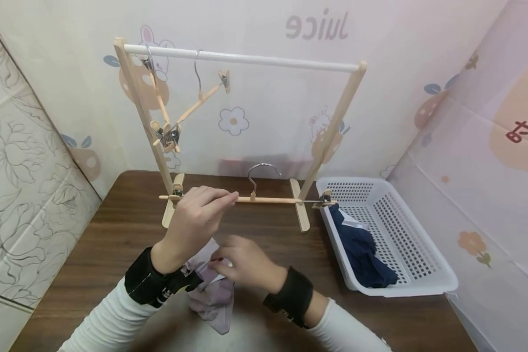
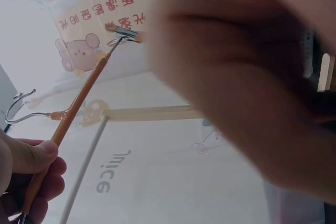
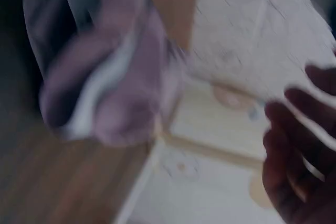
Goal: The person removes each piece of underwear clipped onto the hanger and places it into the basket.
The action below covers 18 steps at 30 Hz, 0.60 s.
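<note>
Left hand (image 1: 198, 215) grips the wooden bar of a clip hanger (image 1: 264, 199), fingers curled round it near its left clip, holding it level above the counter (image 1: 114, 230) in front of the wooden drying rack (image 1: 242, 58). Right hand (image 1: 246, 261) pinches a lilac garment (image 1: 211, 293) that lies bunched on the counter below the hanger, between both wrists. 2 more clip hangers (image 1: 176, 112) hang tilted at the rack's left end. A white basket (image 1: 405, 244) at the right holds a dark blue garment (image 1: 365, 254). Right wrist view is blurred.
</note>
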Available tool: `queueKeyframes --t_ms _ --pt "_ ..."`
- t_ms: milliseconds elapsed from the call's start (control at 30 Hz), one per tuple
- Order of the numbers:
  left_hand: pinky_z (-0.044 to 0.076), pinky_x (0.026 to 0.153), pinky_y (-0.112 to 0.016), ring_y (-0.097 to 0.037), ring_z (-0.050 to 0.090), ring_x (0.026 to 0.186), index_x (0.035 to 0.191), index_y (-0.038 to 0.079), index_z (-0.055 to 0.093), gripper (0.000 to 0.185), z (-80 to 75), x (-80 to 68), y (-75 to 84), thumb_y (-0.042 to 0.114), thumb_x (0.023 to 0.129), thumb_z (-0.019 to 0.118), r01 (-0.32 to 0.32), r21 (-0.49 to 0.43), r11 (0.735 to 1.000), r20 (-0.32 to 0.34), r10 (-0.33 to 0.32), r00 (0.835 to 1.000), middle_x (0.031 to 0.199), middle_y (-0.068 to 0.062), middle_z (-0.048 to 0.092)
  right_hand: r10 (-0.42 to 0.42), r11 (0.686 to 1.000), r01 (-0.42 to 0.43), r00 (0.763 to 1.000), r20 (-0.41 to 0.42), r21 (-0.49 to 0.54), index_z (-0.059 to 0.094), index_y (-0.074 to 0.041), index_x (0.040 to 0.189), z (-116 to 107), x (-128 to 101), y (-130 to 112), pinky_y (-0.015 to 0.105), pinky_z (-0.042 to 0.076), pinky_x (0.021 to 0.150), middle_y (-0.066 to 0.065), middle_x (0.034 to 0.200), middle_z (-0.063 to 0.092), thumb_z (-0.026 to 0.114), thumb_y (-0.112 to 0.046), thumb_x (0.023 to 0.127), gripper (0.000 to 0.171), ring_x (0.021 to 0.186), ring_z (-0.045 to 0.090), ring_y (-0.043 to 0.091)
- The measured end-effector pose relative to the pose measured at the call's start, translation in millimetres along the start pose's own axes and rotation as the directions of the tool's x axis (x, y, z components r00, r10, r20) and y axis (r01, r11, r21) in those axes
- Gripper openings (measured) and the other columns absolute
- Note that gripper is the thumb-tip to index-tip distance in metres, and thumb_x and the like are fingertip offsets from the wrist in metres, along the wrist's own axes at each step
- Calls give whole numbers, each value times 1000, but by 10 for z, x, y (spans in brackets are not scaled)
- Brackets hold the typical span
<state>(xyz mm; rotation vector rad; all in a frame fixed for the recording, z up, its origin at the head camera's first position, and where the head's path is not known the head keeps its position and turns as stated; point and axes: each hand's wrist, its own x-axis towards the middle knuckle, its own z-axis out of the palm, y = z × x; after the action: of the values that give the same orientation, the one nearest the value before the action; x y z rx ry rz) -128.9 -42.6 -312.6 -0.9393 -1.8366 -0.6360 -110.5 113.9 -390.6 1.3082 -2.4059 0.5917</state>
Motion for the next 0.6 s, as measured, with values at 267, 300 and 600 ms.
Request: queueKeyframes --t_ms 267,300,600 --pt "49 64 -34 -22 66 75 97 3 77 18 16 46 -10 -3 80 73 -9 -23 1000 -9 9 1000 84 -8 71 224 970 -204 961 162 -130 75 -22 86 482 -3 -207 13 40 53 -10 77 62 80 -36 75 19 69 55 4" --pt "49 64 -33 -22 66 75 97 3 77 17 24 45 -9 -2 80 73 -10 -20 1000 -7 10 1000 84 -8 71 233 966 -206 957 176 -154 73 -22 83 531 -9 -222 13 37 50 -10 75 59 81 -40 73 22 66 53 4" --pt "51 65 -33 -21 66 76 96 4 77 19 30 27 -25 -2 78 75 9 -1 1000 3 -9 1000 84 -8 72 181 931 -89 955 234 -353 61 -20 80 786 -77 -274 17 31 61 -8 75 45 63 -67 81 47 68 38 6"
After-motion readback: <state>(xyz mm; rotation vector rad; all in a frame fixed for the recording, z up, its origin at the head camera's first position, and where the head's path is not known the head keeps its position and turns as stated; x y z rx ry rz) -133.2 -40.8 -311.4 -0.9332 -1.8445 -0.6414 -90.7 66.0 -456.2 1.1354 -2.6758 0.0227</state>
